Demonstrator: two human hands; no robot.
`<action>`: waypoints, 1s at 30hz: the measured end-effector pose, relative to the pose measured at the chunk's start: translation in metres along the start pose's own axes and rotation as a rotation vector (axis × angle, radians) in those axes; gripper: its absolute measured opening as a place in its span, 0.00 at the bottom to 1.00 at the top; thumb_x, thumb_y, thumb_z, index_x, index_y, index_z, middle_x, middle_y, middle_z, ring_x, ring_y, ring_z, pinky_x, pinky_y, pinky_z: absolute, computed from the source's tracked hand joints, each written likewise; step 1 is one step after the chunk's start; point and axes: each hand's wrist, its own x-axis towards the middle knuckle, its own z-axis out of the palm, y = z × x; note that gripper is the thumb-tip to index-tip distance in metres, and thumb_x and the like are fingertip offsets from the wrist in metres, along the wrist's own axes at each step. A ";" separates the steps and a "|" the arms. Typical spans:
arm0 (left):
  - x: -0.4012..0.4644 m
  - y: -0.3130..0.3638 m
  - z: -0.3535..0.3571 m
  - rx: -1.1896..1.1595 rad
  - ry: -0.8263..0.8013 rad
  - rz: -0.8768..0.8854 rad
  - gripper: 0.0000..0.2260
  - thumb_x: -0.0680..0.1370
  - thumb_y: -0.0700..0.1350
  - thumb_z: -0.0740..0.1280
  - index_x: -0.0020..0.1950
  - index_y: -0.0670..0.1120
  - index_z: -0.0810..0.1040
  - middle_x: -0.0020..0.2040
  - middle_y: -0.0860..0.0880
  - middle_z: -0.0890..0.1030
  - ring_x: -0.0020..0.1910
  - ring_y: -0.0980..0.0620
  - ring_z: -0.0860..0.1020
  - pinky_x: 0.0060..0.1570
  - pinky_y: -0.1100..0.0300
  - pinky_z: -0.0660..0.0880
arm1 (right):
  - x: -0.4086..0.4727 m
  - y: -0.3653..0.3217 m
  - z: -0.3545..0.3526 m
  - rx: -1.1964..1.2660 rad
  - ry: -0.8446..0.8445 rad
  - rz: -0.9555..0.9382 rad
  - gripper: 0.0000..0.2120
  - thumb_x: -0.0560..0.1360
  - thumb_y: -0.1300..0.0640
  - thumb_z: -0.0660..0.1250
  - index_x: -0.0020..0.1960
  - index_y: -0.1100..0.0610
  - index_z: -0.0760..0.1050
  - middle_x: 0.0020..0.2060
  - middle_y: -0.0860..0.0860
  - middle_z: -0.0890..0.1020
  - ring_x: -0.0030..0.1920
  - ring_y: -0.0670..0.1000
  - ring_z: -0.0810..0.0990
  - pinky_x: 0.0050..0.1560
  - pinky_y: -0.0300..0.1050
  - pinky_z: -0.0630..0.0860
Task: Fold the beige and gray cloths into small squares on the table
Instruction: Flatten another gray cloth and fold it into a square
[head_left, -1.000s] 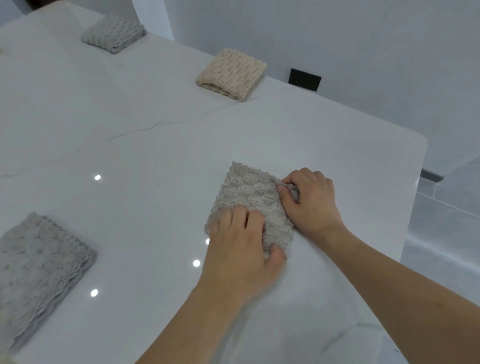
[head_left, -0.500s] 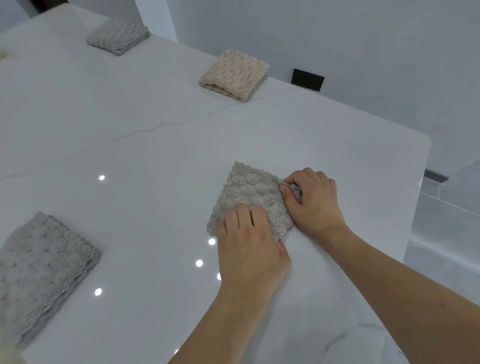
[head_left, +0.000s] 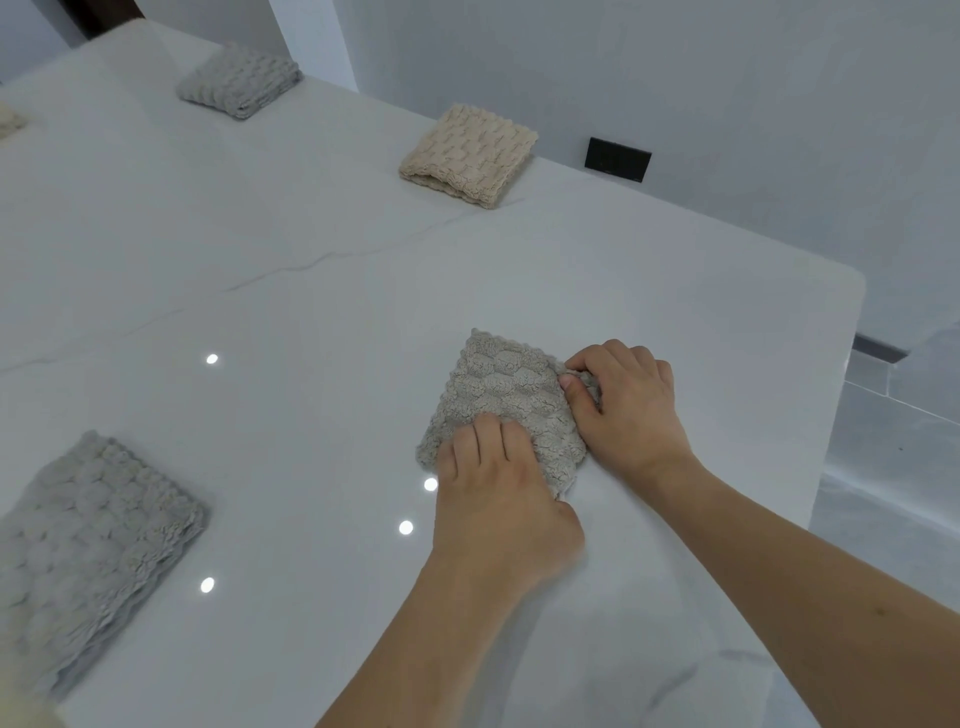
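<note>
Gray cloth (head_left: 506, 402) folded square on desk (head_left: 322, 291), near right edge. Left hand (head_left: 501, 499) flat, fingers straight, pressing its near side. Right hand (head_left: 631, 410) grip pinched on right edge. Beige cloth (head_left: 470, 155) folded at far edge.

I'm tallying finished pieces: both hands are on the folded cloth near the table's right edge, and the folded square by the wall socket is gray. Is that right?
Not quite. In the head view the folded square by the wall socket is beige, not gray. The rest holds: the left hand and right hand are both on the folded cloth near the table's right edge.
</note>
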 end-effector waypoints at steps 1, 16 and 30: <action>0.002 -0.001 -0.001 -0.015 -0.026 0.001 0.19 0.59 0.52 0.53 0.44 0.44 0.72 0.44 0.47 0.72 0.44 0.44 0.71 0.50 0.53 0.61 | 0.000 0.000 0.000 0.000 0.001 0.000 0.05 0.79 0.50 0.62 0.51 0.49 0.75 0.44 0.45 0.75 0.49 0.53 0.71 0.55 0.48 0.63; 0.009 -0.028 -0.008 -0.178 -0.238 0.048 0.11 0.75 0.58 0.59 0.50 0.55 0.62 0.54 0.57 0.61 0.54 0.55 0.57 0.53 0.64 0.47 | 0.000 -0.001 -0.001 -0.007 0.000 0.016 0.08 0.79 0.48 0.60 0.53 0.50 0.75 0.48 0.47 0.76 0.52 0.53 0.71 0.57 0.48 0.62; 0.041 -0.044 -0.025 -0.416 -0.031 -0.176 0.17 0.72 0.60 0.64 0.52 0.49 0.74 0.51 0.51 0.72 0.52 0.47 0.70 0.56 0.51 0.69 | -0.002 -0.004 0.002 -0.067 0.093 0.104 0.16 0.81 0.45 0.55 0.43 0.55 0.70 0.41 0.49 0.73 0.45 0.54 0.70 0.55 0.49 0.61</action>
